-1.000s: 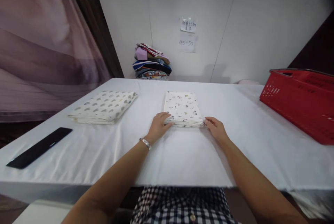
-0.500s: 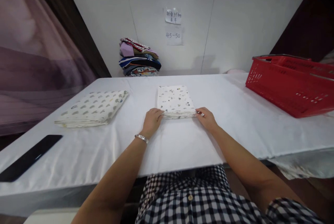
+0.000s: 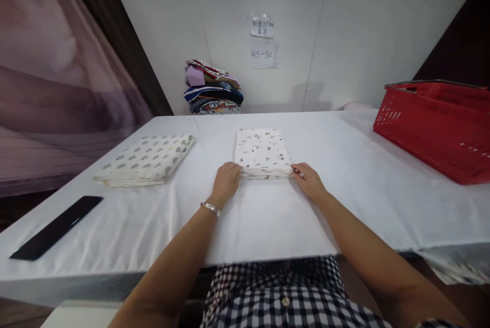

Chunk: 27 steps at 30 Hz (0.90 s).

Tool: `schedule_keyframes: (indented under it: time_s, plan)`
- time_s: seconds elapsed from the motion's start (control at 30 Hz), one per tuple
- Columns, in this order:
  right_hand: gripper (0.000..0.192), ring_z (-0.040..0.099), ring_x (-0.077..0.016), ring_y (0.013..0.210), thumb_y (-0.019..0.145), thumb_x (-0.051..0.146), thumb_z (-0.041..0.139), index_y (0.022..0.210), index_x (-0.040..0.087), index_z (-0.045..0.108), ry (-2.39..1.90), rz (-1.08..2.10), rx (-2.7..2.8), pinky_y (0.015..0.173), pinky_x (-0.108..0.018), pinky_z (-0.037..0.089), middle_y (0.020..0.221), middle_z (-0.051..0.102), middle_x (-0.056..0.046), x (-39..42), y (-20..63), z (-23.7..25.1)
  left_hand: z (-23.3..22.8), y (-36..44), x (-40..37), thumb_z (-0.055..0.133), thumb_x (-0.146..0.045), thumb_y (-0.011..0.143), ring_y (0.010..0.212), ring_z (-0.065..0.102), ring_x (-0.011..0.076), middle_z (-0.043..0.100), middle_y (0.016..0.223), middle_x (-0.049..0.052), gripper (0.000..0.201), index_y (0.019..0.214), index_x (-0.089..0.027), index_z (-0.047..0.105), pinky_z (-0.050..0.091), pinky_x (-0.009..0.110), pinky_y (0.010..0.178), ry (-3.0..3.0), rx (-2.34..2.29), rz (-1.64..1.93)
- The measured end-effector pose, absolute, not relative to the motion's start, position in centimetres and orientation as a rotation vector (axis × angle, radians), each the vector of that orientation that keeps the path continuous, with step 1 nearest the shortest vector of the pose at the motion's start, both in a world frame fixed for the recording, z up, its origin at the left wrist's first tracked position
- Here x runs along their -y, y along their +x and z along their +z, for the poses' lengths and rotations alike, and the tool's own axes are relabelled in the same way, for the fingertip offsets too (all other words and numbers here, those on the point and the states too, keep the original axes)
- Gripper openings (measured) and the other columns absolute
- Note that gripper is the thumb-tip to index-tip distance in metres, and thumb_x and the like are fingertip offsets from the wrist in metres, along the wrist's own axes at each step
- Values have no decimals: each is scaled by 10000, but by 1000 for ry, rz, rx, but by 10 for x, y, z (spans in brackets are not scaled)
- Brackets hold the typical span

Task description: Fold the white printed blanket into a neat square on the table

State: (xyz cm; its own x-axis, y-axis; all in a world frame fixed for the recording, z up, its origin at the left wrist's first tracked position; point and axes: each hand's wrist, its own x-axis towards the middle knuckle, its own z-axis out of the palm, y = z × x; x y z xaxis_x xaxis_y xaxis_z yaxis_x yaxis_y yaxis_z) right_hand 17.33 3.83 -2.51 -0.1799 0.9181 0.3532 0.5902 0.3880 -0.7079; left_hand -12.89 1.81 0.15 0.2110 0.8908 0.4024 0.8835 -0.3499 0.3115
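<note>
A white cloth with small scattered prints [image 3: 263,149] lies folded into a neat rectangle on the white-covered table, its layered edge facing me. At its near left corner, my left hand [image 3: 226,181] pinches the folded layers; a silver bracelet circles that wrist. My right hand [image 3: 309,181] grips the near right corner between thumb and fingers. Farther left rests another folded cloth, cream with grey-green cloud-like shapes [image 3: 147,159], which neither hand touches.
A flat black object [image 3: 57,227] lies at the left front of the table [image 3: 268,231]. Stacked folded fabrics [image 3: 213,88] stand at the back against the wall. A red plastic basket [image 3: 432,129] sits on the right. Paper notes [image 3: 263,54] hang on the wall.
The view has shifted slightly, so everything appears a little farther right, except the shifted framing of the basket's edge. Both hands stay at the cloth's near corners.
</note>
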Motion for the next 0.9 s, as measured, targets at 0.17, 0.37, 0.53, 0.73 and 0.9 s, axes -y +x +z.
schedule_keyframes:
  time_s: [0.17,0.37,0.53,0.73,0.9]
  plan:
    - [305,573,-182,845,826,301,497,1090,234,635,-1305,550,1896,756,-324,463,1034,591,-53,-39,175,-24,0,-130,-17,419,-213,878,1014,522,230,640,1007,75,259,985,-209,655,396,400,908,2440,-1759,870]
    - [275,568,-173,827,818,335,514,1026,217,650,-1214,609,1814,685,-292,465,994,589,-55,-38,175,-23,0,-131,-17,476,-302,868,1016,528,227,642,1016,73,242,994,-215,663,385,387,927,2447,-1717,927]
    - [250,564,-181,873,850,299,452,971,222,656,-1228,559,1807,755,-313,448,950,608,-48,-42,175,-26,2,-117,-19,452,-326,890,1046,519,231,634,1038,79,276,1045,-211,650,359,393,959,2475,-1706,929]
    - [218,557,-175,825,844,243,439,928,218,638,-1232,490,1876,733,-301,429,890,594,-38,-46,174,-26,-2,-101,-24,419,-267,900,1017,527,241,637,1031,84,285,1058,-215,650,374,405,930,2526,-1684,828]
    - [189,537,-161,785,859,221,409,847,219,598,-1315,382,1905,718,-286,409,843,578,-21,-42,172,-20,-5,-103,-25,422,-256,905,1003,535,232,642,1037,76,275,1059,-213,646,397,400,895,2552,-1679,830]
